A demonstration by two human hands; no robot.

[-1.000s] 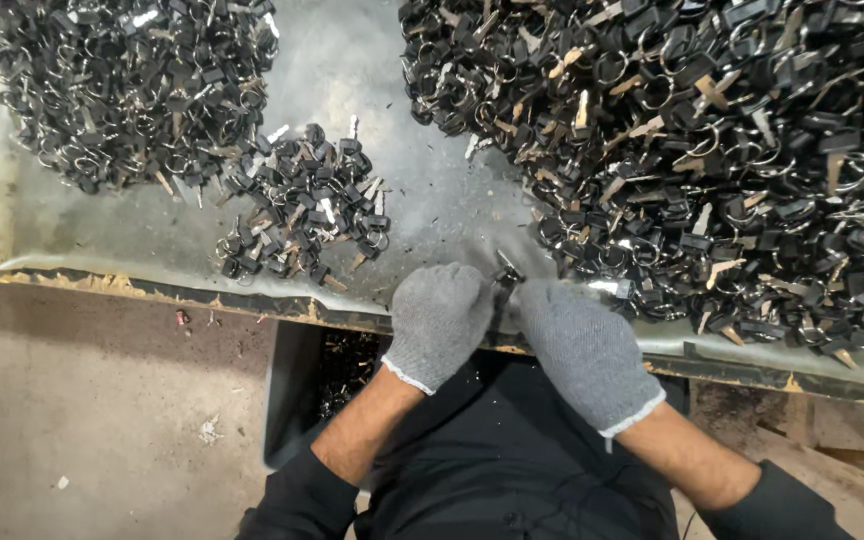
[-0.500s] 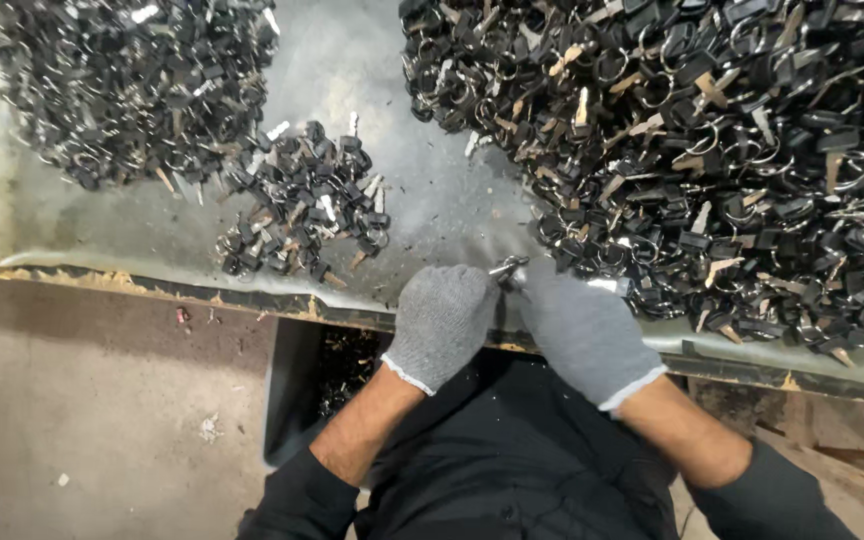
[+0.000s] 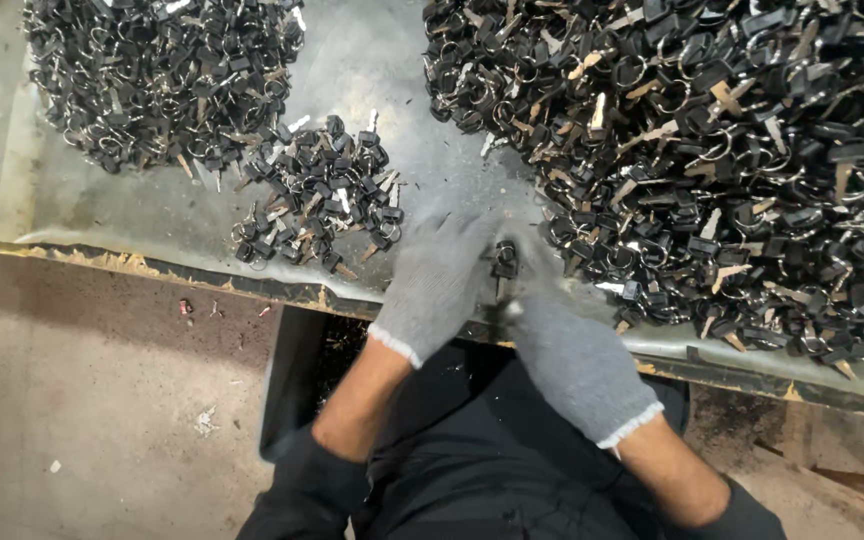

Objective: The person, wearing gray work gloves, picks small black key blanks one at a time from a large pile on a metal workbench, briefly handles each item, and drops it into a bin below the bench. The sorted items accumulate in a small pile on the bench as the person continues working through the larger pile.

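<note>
Across the grey tabletop (image 3: pixel 392 60) we see our gloved left hand (image 3: pixel 437 285) and right hand (image 3: pixel 572 355) pinching one black-headed key (image 3: pixel 503 262) at its edge, a small sorted pile (image 3: pixel 317 195) beside far larger heaps (image 3: pixel 712 150).

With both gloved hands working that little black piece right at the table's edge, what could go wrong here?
The small black piece sits pinched between the left hand and right hand right over the table edge; if the grip slips, it could drop to the floor. The big pile lies against the right hand, so a nudge might spill parts. Thick gloves probably dull the feel for such small pieces.
</note>
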